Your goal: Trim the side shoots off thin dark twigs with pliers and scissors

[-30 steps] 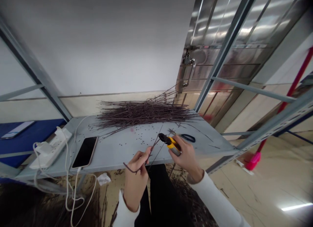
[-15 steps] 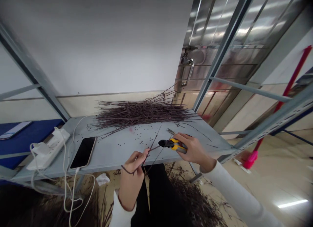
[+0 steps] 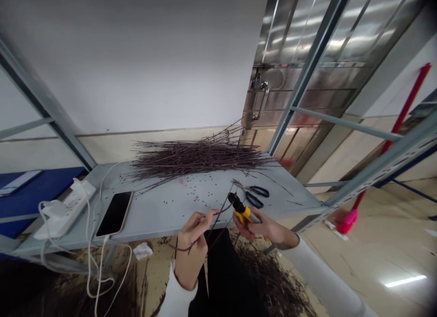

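Pinched in my left hand is a thin dark brown twig, with side shoots crossing near my fingertips. My right hand is wrapped around yellow-and-grey cutting pliers. Their black jaws point up and to the left, close to the twig; whether they touch it I cannot tell. Just beyond the pliers, scissors with dark blue handles lie on the grey shelf. A large heap of similar twigs lies along the back of this shelf.
A phone on a white cable and a white power strip lie at the left. Small dark bits are scattered mid-shelf. Cut twigs cover the floor below. Metal uprights frame the shelf; a red-handled broom stands right.
My right hand has drawn nearer my body and turned the pliers' jaws upward, uncovering the scissors. My left hand has shifted slightly right with the twig.
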Available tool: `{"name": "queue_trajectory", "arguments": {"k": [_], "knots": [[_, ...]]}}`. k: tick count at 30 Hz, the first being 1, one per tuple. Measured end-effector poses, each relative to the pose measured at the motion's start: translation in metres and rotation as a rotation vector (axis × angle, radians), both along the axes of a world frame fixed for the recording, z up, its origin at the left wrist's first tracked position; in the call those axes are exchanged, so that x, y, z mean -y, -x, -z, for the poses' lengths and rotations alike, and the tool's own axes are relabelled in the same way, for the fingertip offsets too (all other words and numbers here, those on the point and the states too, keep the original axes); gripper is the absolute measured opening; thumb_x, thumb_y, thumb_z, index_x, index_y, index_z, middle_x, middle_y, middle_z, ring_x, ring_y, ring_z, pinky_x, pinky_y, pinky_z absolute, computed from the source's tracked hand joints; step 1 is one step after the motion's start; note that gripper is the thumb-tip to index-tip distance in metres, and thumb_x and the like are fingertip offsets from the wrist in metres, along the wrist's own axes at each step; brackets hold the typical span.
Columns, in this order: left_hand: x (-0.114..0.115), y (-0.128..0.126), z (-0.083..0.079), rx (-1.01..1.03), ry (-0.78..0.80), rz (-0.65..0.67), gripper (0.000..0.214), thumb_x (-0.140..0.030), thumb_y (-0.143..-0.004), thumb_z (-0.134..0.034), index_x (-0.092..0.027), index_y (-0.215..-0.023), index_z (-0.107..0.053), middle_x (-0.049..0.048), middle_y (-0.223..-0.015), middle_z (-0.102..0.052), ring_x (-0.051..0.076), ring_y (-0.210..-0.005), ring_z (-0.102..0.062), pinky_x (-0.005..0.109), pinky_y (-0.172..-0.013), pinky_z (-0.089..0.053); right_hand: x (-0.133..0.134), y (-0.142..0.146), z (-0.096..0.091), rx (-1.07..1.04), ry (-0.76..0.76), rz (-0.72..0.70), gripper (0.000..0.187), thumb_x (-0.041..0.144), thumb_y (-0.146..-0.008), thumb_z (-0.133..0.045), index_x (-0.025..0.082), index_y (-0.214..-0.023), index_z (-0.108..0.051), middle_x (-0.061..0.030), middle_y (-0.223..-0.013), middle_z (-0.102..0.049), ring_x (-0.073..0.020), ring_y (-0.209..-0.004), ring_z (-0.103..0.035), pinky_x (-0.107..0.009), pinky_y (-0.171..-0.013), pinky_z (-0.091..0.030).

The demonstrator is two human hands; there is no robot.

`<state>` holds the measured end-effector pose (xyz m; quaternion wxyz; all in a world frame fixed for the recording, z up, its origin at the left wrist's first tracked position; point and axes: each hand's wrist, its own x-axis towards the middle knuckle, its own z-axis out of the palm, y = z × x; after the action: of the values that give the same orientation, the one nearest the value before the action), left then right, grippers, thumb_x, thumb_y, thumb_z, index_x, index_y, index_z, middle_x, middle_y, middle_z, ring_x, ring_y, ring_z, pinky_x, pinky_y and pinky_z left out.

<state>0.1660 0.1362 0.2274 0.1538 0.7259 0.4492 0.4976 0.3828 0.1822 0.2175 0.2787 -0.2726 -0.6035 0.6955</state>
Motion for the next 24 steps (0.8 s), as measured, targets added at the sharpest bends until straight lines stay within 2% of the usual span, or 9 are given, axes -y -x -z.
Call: {"name": "queue_trajectory", "arguments": {"k": [5,8,10,14,19,21,24], "knots": [[-0.002,-0.004,0.003,0.03,-0.034,0.022,0.051,0.004,-0.08,-0.034,-0.02,-0.104,-0.072,0.0066,-0.074,-0.062,0.012,-0.065,-0.061,0.018,-0.063,-0.049,0.003,0.011,0.004,-0.25,0.41,-0.299,0.012,0.02,-0.065,-0.056,0.018,-0.074,-0.048,0.0048,-0.057,-0.043,-0.0065,-0.044,-0.034,-0.018,-0.04,-0.029],[-0.003,-0.008,0.006,0.037,-0.047,0.06,0.049,0.003,-0.081,-0.035,-0.021,-0.103,-0.072,0.0062,-0.076,-0.064,0.012,-0.067,-0.063,0.018,-0.066,-0.05,0.004,0.019,0.013,-0.44,0.557,-0.489,0.012,0.024,-0.062,-0.055,0.018,-0.069,-0.047,0.005,-0.053,-0.043,-0.0066,-0.039,-0.032,-0.017,-0.034,-0.029],[-0.003,-0.01,0.006,0.024,-0.048,0.067,0.049,0.003,-0.081,-0.035,-0.02,-0.105,-0.071,0.006,-0.076,-0.064,0.013,-0.067,-0.063,0.019,-0.065,-0.05,0.006,0.023,0.015,-0.498,0.587,-0.503,0.013,0.026,-0.062,-0.056,0.019,-0.067,-0.047,0.0051,-0.051,-0.043,-0.0067,-0.038,-0.031,-0.017,-0.033,-0.028],[-0.003,-0.007,0.006,0.002,-0.034,0.014,0.051,0.004,-0.08,-0.034,-0.018,-0.11,-0.069,0.0072,-0.076,-0.064,0.014,-0.067,-0.063,0.02,-0.065,-0.051,0.006,0.024,0.006,-0.38,0.427,-0.297,0.015,0.024,-0.062,-0.059,0.018,-0.074,-0.051,0.0044,-0.057,-0.045,-0.0078,-0.044,-0.035,-0.02,-0.041,-0.031],[-0.003,-0.001,0.009,0.051,0.015,-0.002,0.05,0.001,-0.082,-0.036,-0.02,-0.115,-0.067,0.0031,-0.073,-0.058,0.012,-0.063,-0.057,0.019,-0.065,-0.05,0.004,0.015,-0.005,-0.153,0.035,0.009,0.02,0.025,-0.072,-0.058,0.018,-0.09,-0.055,0.0024,-0.068,-0.047,-0.0097,-0.056,-0.039,-0.024,-0.054,-0.032],[-0.004,0.0,0.012,0.089,0.032,0.019,0.048,-0.001,-0.083,-0.038,-0.02,-0.119,-0.065,0.0013,-0.072,-0.055,0.012,-0.063,-0.055,0.02,-0.067,-0.05,0.004,0.012,-0.006,-0.071,-0.09,0.076,0.019,0.026,-0.076,-0.058,0.018,-0.093,-0.055,0.0012,-0.072,-0.047,-0.0107,-0.06,-0.04,-0.025,-0.056,-0.033],[-0.007,0.003,0.015,0.158,0.091,0.041,0.042,-0.007,-0.087,-0.039,-0.021,-0.117,-0.067,0.0004,-0.07,-0.054,0.012,-0.065,-0.054,0.023,-0.071,-0.049,0.005,0.012,-0.009,0.018,-0.177,0.138,0.02,0.026,-0.079,-0.058,0.02,-0.098,-0.056,-0.002,-0.082,-0.05,-0.0124,-0.068,-0.043,-0.026,-0.061,-0.037]]}}
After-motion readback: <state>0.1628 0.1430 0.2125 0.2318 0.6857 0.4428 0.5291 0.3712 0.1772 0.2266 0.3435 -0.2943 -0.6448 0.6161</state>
